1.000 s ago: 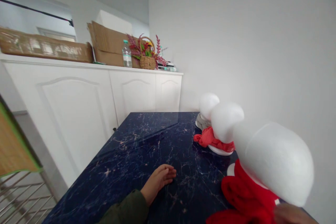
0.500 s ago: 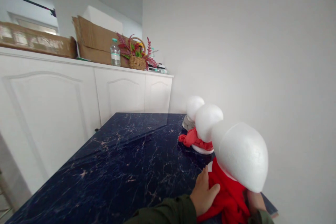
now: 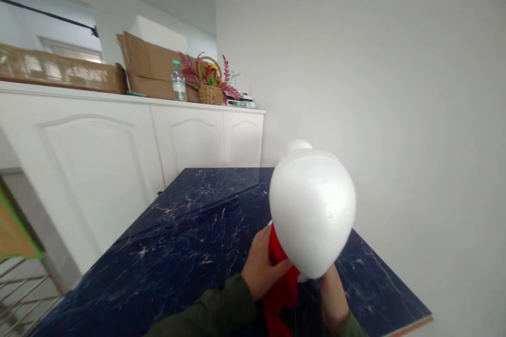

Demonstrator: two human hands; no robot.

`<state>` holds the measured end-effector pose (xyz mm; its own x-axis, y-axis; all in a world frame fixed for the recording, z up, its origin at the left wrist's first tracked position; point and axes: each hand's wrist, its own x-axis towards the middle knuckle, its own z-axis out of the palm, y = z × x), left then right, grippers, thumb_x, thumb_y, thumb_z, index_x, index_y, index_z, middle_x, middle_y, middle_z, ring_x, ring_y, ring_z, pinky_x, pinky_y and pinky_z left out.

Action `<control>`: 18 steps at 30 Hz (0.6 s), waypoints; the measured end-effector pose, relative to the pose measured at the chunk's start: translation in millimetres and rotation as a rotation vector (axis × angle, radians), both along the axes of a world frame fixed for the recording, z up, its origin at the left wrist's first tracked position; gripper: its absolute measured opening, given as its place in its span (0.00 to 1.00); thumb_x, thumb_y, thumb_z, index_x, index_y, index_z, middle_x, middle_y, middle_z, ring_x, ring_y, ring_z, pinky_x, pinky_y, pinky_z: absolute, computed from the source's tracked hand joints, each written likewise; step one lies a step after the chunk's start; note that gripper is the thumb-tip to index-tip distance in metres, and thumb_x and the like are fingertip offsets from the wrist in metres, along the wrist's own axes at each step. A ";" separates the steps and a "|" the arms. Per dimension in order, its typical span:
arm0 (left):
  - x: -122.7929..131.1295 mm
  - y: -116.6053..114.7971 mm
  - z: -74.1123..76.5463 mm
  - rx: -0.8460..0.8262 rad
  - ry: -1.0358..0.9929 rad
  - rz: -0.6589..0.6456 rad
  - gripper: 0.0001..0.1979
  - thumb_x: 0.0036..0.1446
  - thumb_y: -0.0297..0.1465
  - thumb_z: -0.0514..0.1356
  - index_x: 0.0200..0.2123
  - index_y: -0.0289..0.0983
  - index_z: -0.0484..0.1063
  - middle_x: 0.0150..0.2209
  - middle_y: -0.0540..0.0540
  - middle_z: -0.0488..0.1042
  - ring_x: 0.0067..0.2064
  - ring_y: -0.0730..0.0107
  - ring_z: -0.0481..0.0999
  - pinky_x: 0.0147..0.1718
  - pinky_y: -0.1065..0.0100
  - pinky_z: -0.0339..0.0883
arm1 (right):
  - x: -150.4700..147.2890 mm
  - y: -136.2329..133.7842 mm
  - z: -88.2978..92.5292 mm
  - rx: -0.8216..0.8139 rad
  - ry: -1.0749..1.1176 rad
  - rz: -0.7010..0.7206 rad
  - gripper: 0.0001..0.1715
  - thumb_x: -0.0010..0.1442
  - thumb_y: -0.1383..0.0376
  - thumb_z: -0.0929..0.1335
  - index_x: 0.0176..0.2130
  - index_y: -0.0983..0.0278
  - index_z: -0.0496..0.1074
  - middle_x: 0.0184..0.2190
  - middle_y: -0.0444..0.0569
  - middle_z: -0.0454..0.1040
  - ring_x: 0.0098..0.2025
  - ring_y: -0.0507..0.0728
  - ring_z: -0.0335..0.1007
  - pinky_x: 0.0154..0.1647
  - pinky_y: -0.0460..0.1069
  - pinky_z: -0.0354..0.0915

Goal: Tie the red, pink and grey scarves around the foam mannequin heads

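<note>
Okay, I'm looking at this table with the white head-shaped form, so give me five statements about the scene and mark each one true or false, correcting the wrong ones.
1. The left hand touches red cloth. True.
2. The table has a plain white top. False: it is dark blue with pale veins.
3. A bottle stands left of the wicker basket on the white cabinet. True.
4. The right hand is on the cabinet top. False: it is by the nearest white form, its fingertips hidden.
5. Another white rounded form partly shows behind the nearest one. True.
</note>
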<state>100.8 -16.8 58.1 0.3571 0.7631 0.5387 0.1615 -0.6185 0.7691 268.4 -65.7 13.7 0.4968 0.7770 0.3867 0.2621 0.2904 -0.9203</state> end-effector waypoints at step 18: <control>-104.6 98.2 -43.6 -0.146 0.009 0.441 0.26 0.42 0.23 0.53 0.49 0.32 0.61 0.47 0.41 0.68 0.48 0.60 0.66 0.50 0.59 0.56 | -101.0 137.9 -11.0 -0.082 -0.112 0.111 0.19 0.45 0.60 0.66 0.35 0.69 0.71 0.36 0.56 0.72 0.40 0.60 0.65 0.44 0.52 0.58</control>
<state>-3.8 81.4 14.6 -0.0146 0.9107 0.4128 0.3921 -0.3746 0.8402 167.4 72.1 2.7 0.3637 0.8557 0.3680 0.3349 0.2486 -0.9089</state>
